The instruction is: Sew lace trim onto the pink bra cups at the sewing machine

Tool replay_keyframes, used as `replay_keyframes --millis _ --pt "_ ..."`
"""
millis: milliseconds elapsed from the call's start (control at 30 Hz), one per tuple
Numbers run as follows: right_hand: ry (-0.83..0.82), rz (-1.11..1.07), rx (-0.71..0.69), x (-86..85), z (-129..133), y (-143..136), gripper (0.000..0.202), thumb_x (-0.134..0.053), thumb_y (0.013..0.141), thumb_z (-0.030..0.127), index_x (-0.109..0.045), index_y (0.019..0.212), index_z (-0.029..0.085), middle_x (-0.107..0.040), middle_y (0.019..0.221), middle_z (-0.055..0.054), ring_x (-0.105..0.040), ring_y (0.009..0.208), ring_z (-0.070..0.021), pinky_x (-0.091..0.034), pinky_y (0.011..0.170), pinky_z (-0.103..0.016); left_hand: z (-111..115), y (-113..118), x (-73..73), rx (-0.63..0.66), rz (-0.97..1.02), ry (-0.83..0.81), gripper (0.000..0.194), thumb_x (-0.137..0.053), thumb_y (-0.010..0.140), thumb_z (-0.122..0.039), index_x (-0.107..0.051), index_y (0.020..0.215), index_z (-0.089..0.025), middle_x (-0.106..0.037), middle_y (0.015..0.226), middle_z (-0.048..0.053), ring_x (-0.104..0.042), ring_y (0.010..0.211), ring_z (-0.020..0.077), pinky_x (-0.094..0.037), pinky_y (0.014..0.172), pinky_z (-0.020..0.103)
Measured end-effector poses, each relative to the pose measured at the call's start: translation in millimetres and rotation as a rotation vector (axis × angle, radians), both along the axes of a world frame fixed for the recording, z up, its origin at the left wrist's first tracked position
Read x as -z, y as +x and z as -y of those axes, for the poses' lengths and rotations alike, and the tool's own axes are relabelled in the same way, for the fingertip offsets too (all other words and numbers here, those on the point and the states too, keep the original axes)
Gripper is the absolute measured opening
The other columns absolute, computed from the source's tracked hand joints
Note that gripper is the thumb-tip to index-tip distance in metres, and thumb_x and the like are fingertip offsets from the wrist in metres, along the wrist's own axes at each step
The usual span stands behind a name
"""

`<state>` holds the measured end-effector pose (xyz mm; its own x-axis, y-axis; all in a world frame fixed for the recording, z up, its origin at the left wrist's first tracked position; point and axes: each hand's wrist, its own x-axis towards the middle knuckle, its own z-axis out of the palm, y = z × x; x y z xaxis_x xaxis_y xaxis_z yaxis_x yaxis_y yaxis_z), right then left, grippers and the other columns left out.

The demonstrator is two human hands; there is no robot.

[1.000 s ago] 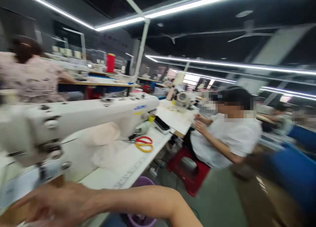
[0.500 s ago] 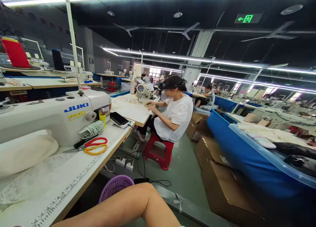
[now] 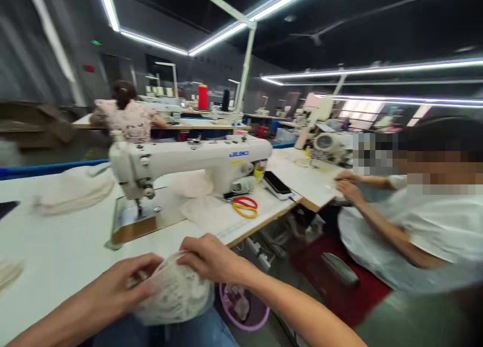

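Observation:
A white lace fabric piece (image 3: 179, 291) is held above my lap, in front of the sewing table's edge. My left hand (image 3: 130, 284) grips its left side, thumb in front and fingers curled behind. At its upper right edge, my right hand (image 3: 211, 259) pinches the cloth between thumb and fingers. The piece looks rounded and gathered, and motion blurs its details. Just beyond my hands stands a white JUKI sewing machine (image 3: 181, 160), its needle area above a metal plate. More pale fabric (image 3: 198, 208) lies under the machine's arm.
Red-and-yellow-handled scissors (image 3: 245, 207), a coil of cord (image 3: 243, 185) and a phone (image 3: 278, 182) lie on the table. Light cloth (image 3: 77, 188) rests at left. Below is a purple basket (image 3: 247, 329) with scraps inside. A co-worker (image 3: 437, 231) sits close on the right.
The view has swung left and down toward the machine. Both hands now show, holding the lace fabric; before, mainly a bare arm was visible.

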<state>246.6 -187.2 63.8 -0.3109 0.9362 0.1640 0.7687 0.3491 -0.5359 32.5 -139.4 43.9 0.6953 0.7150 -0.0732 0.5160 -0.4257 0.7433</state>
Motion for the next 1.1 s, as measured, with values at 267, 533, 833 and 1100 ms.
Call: replay_keyframes --millis 267,533,833,1100 --pt "-0.044 0.052 -0.064 3.1 -17.2 -13.5 0.007 -0.062 0.087 0.024 -0.062 0.084 0.017 -0.052 0.060 0.005 -0.047 0.060 -0.0107 -0.029 0.055 -0.019 -12.2 21.0 5.2 -0.020 0.277 -0.275 0.034 -0.056 0.078 -0.038 -0.062 0.102 -0.014 -0.066 0.087 0.004 -0.059 0.084 0.0211 -0.046 0.074 0.029" --pt "-0.096 0.078 -0.010 3.0 -23.8 -10.0 0.012 -0.058 0.090 0.028 -0.062 0.086 0.018 -0.054 0.063 0.004 -0.047 0.063 -0.0113 -0.031 0.060 -0.020 -0.2 3.2 13.9 -0.138 0.303 -0.196 0.036 -0.048 0.084 -0.032 -0.051 0.119 -0.022 -0.059 0.109 0.005 -0.054 0.095 0.0209 -0.042 0.085 0.031" --pt "-0.116 0.249 -0.043 -16.9 -8.6 -13.2 0.021 -0.056 0.090 0.038 -0.064 0.089 0.018 -0.056 0.067 0.001 -0.051 0.071 -0.0149 -0.033 0.064 -0.022 8.5 15.1 16.8 -0.015 0.406 -0.274 0.034 -0.048 0.088 -0.033 -0.058 0.118 -0.021 -0.065 0.104 0.004 -0.056 0.097 0.0214 -0.043 0.089 0.031" --pt "-0.128 0.223 -0.145 -23.9 9.7 -0.4 0.021 -0.055 0.091 0.038 -0.060 0.084 0.018 -0.051 0.062 0.004 -0.046 0.064 -0.0117 -0.030 0.060 -0.020 20.5 25.8 13.8 0.021 0.608 -0.604 0.043 -0.057 0.083 -0.053 -0.063 0.105 -0.017 -0.069 0.099 0.007 -0.059 0.100 0.0248 -0.045 0.088 0.033"
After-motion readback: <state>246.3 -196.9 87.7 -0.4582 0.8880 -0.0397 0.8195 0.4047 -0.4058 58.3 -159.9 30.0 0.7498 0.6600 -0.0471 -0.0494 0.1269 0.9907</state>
